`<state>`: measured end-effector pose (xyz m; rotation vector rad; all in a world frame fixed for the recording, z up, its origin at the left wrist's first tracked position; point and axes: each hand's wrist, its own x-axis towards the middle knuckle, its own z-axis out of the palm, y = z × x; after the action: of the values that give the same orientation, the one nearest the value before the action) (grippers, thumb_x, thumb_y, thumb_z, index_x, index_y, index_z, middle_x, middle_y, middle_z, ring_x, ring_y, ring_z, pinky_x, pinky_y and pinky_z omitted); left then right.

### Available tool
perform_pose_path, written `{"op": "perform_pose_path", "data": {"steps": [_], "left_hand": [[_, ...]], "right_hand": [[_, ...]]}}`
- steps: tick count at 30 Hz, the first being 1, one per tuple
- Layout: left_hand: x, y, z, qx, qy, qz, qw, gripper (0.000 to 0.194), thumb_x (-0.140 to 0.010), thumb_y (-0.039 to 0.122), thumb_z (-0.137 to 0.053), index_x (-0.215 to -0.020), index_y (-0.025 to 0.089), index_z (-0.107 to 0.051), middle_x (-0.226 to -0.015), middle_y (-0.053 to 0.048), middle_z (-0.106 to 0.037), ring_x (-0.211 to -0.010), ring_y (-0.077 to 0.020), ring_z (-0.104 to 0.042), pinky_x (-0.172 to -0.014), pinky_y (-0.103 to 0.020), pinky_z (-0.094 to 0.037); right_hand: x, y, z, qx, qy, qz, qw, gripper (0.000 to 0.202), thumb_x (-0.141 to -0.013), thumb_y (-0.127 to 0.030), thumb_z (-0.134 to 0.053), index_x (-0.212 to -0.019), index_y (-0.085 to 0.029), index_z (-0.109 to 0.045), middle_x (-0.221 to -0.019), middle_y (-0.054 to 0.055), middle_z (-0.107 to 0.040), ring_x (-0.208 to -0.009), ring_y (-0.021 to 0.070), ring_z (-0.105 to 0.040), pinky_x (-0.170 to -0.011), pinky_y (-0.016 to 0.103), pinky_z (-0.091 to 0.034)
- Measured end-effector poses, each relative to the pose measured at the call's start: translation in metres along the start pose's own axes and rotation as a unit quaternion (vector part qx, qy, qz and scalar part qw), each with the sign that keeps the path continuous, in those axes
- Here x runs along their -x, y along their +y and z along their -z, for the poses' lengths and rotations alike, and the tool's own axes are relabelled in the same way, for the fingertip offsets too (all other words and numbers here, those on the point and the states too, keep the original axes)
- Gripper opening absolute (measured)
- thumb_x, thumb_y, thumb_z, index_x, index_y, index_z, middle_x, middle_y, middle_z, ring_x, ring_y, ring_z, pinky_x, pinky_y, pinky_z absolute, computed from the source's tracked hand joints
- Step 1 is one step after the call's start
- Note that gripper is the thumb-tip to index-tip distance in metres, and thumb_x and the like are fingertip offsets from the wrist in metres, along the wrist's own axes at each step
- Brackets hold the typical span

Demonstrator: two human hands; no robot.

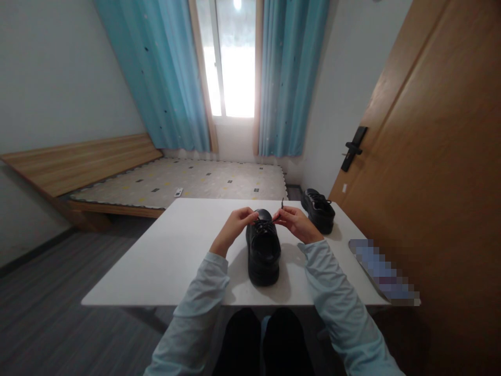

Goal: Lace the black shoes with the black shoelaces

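A black lace-up shoe (264, 261) stands on the white table in front of me, its toe pointing away and its opening nearest me. My left hand (238, 224) is at the shoe's left side near the laces, fingers pinched on a lace. On the other side, my right hand (295, 222) pinches the black shoelace (282, 203), whose end sticks up above the fingers. The laces (263, 226) cross over the front of the shoe between both hands. A second black shoe (319, 211) rests at the table's back right.
The white table (156, 261) has a partly pixelated flat item (379, 274) along its right edge. Beyond it is a bed (203, 183) with a small white object (178, 192). A wooden door (442, 156) stands close on the right.
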<state>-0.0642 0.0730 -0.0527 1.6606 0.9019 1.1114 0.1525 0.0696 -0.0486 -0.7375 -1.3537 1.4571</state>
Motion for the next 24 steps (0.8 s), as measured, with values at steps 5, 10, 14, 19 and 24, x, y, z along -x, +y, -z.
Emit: {"op": "perform_pose_path", "data": {"steps": [5, 10, 14, 19, 24], "left_hand": [[0.002, -0.001, -0.009, 0.150, -0.042, 0.016, 0.988, 0.033, -0.081, 0.048, -0.058, -0.077, 0.016, -0.050, -0.088, -0.006, -0.068, -0.087, -0.0159, -0.062, -0.083, -0.031, -0.047], [0.003, -0.001, -0.008, 0.116, -0.048, 0.008, 0.992, 0.037, -0.083, 0.053, -0.052, -0.076, 0.018, -0.045, -0.074, -0.001, -0.062, -0.069, -0.0108, -0.056, -0.069, -0.024, -0.044], [0.006, 0.005, -0.002, 0.029, -0.067, 0.002, 0.997, 0.039, -0.084, 0.055, -0.048, -0.075, 0.018, -0.046, -0.067, 0.002, -0.054, -0.061, -0.0093, -0.047, -0.061, -0.022, -0.037], [0.009, 0.010, 0.006, -0.009, -0.116, 0.002, 0.993, 0.041, -0.083, 0.055, -0.049, -0.069, 0.017, -0.047, -0.064, 0.002, -0.052, -0.059, -0.0089, -0.041, -0.058, -0.023, -0.033], [0.009, 0.009, 0.010, -0.023, -0.120, 0.010, 0.992, 0.041, -0.083, 0.055, -0.049, -0.067, 0.016, -0.047, -0.063, 0.002, -0.050, -0.059, -0.0089, -0.041, -0.057, -0.023, -0.034]], "right_hand": [[0.002, -0.002, 0.000, -0.041, -0.018, 0.002, 0.999, 0.029, -0.074, -0.045, -0.071, -0.075, -0.016, -0.068, -0.082, 0.006, -0.071, -0.084, 0.0171, -0.064, -0.090, 0.035, -0.048], [0.003, -0.003, 0.004, -0.053, -0.038, -0.022, 0.998, 0.033, -0.073, -0.046, -0.072, -0.066, -0.016, -0.062, -0.067, 0.004, -0.067, -0.077, 0.0175, -0.067, -0.087, 0.036, -0.049], [0.003, 0.000, 0.010, -0.063, -0.046, -0.040, 0.996, 0.036, -0.073, -0.047, -0.072, -0.062, -0.016, -0.058, -0.060, 0.001, -0.061, -0.068, 0.0166, -0.067, -0.082, 0.037, -0.051], [0.001, 0.002, 0.013, -0.056, -0.046, -0.068, 0.995, 0.037, -0.074, -0.047, -0.071, -0.061, -0.016, -0.055, -0.057, 0.000, -0.060, -0.060, 0.0142, -0.064, -0.076, 0.033, -0.052], [0.000, 0.004, 0.013, -0.057, -0.037, -0.091, 0.994, 0.037, -0.074, -0.045, -0.072, -0.061, -0.016, -0.054, -0.057, -0.002, -0.056, -0.056, 0.0120, -0.061, -0.064, 0.028, -0.051]]}}
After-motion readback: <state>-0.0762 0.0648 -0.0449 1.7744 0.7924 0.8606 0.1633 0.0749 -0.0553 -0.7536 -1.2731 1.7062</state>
